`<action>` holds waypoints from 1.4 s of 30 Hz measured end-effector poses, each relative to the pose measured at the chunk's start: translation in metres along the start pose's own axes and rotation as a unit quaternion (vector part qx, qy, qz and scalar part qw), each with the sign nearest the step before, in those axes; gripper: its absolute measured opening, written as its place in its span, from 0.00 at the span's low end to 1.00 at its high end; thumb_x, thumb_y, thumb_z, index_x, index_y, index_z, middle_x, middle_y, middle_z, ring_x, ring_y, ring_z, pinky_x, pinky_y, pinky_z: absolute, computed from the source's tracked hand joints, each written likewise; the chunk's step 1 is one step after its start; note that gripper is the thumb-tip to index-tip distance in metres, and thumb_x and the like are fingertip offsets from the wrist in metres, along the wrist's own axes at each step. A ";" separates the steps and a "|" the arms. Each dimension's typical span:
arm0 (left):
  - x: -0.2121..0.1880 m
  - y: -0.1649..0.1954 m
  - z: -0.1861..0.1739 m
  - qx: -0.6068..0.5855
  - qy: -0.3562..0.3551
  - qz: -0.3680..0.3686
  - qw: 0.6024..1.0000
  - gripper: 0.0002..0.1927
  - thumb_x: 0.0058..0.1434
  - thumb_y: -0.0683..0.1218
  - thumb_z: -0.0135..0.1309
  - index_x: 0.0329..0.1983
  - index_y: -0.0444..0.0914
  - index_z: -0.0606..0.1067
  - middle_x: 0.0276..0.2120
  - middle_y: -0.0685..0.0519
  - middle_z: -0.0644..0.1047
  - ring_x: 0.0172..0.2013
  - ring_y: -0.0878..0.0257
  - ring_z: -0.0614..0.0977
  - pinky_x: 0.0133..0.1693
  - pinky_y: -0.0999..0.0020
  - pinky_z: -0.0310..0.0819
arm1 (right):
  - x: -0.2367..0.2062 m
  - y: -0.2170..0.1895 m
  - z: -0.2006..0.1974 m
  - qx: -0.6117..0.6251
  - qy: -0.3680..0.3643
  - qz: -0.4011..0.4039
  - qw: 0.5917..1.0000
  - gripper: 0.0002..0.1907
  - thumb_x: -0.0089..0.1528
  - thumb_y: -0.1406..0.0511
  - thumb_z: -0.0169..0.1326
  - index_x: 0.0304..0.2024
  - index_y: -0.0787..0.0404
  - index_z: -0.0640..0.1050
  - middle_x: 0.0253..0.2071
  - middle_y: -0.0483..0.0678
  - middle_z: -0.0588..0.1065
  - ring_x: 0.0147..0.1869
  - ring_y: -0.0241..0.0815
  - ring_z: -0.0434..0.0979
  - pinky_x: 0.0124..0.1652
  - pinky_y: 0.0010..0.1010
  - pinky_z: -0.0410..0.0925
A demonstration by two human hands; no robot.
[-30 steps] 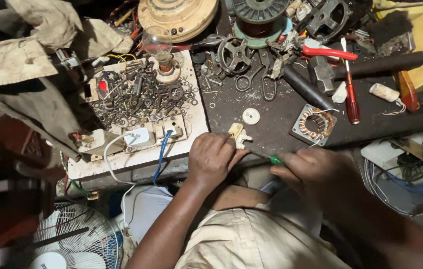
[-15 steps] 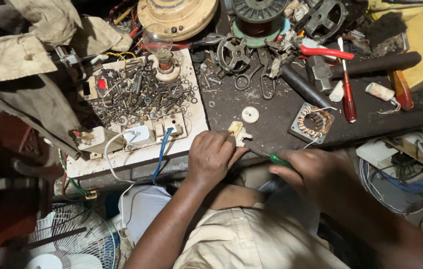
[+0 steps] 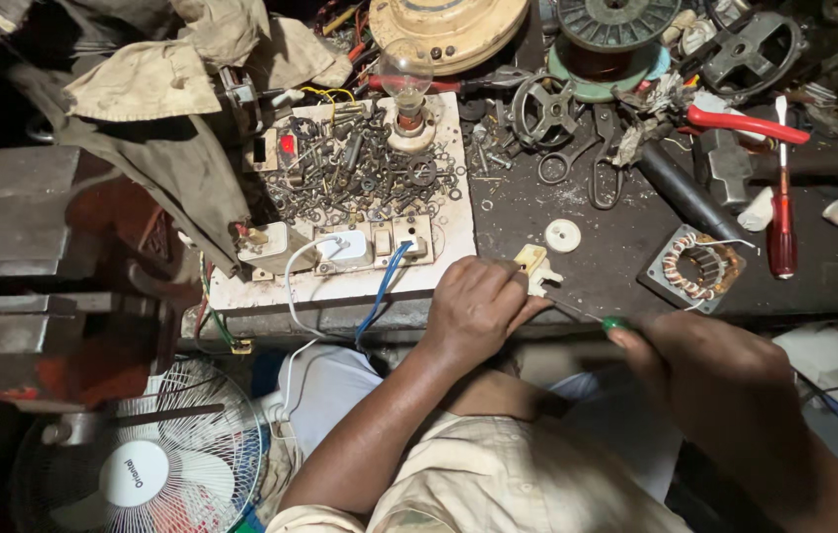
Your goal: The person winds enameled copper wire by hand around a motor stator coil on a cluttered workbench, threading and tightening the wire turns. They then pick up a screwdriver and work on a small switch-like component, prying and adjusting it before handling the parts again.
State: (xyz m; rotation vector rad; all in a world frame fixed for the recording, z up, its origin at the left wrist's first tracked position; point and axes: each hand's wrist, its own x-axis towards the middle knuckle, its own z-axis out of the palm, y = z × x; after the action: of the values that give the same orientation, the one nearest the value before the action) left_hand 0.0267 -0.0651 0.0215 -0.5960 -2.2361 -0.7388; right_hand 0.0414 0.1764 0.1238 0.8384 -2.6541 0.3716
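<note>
My left hand [image 3: 476, 308] grips a small cream plastic part [image 3: 534, 266] at the front edge of the dark workbench [image 3: 537, 207]. My right hand [image 3: 710, 370] holds a green-handled screwdriver [image 3: 592, 317] whose thin metal shaft points left into that cream part. A small white round disc [image 3: 563, 235] lies just behind the part. Much of the screwdriver's handle is hidden inside my right fist.
A white board [image 3: 439, 266] carries switches, a bulb in a holder [image 3: 405, 89] and several loose screws and washers. A motor stator [image 3: 697, 266], red screwdriver [image 3: 782, 217], red-handled pliers [image 3: 735, 123], scissors and coils lie behind. A vice [image 3: 34, 257] and fan [image 3: 143, 464] stand left.
Both hands stay on the cream part and the screwdriver. My right hand has shifted slightly; nothing was let go or picked up.
</note>
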 end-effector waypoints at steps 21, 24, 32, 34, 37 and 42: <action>0.002 -0.004 -0.003 0.024 -0.011 0.003 1.000 0.18 0.60 0.54 0.67 0.40 0.36 0.76 0.35 0.51 0.74 0.38 0.55 0.78 0.42 0.59 0.70 | -0.001 0.003 0.016 -0.001 -0.069 0.045 0.997 0.14 0.55 0.55 0.64 0.40 0.54 0.82 0.31 0.50 0.76 0.35 0.54 0.78 0.32 0.43 0.70; 0.003 -0.005 -0.004 0.022 -0.011 0.007 1.000 0.17 0.61 0.53 0.66 0.41 0.36 0.75 0.38 0.51 0.75 0.40 0.55 0.78 0.45 0.59 0.71 | -0.005 0.006 0.023 -0.040 -0.090 0.086 0.991 0.16 0.57 0.52 0.64 0.40 0.52 0.82 0.29 0.49 0.75 0.32 0.54 0.78 0.33 0.43 0.70; 0.001 -0.012 -0.002 0.022 -0.003 0.011 1.000 0.09 0.66 0.48 0.63 0.41 0.38 0.77 0.47 0.50 0.78 0.43 0.57 0.79 0.45 0.61 0.73 | -0.014 0.023 0.066 -0.037 -0.094 0.070 0.992 0.14 0.58 0.54 0.62 0.40 0.53 0.82 0.32 0.50 0.77 0.35 0.55 0.79 0.36 0.45 0.71; -0.001 -0.014 -0.001 0.029 -0.005 0.013 0.999 0.08 0.66 0.47 0.62 0.42 0.38 0.78 0.48 0.50 0.78 0.41 0.58 0.79 0.44 0.61 0.73 | -0.016 0.025 0.074 -0.031 -0.094 0.070 0.993 0.13 0.58 0.55 0.62 0.40 0.53 0.81 0.33 0.50 0.78 0.36 0.55 0.79 0.37 0.45 0.71; -0.002 -0.016 0.001 0.035 -0.005 0.013 0.999 0.09 0.64 0.46 0.62 0.44 0.39 0.79 0.49 0.50 0.78 0.40 0.59 0.78 0.43 0.62 0.72 | -0.020 0.027 0.082 -0.025 -0.093 0.069 0.993 0.13 0.59 0.55 0.61 0.40 0.54 0.81 0.34 0.51 0.78 0.37 0.56 0.80 0.38 0.46 0.72; -0.003 -0.016 0.000 0.045 -0.010 0.014 0.999 0.09 0.61 0.43 0.60 0.44 0.39 0.79 0.54 0.51 0.79 0.35 0.61 0.75 0.39 0.63 0.70 | -0.020 0.026 0.081 -0.016 -0.096 0.070 0.993 0.11 0.59 0.57 0.60 0.40 0.54 0.81 0.36 0.51 0.79 0.39 0.56 0.80 0.40 0.47 0.72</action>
State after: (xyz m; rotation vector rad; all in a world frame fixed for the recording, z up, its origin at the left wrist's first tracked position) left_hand 0.0186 -0.0773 0.0138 -0.5922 -2.2617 -0.6166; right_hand 0.0226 0.1791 0.0386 0.7140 -2.8994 0.2948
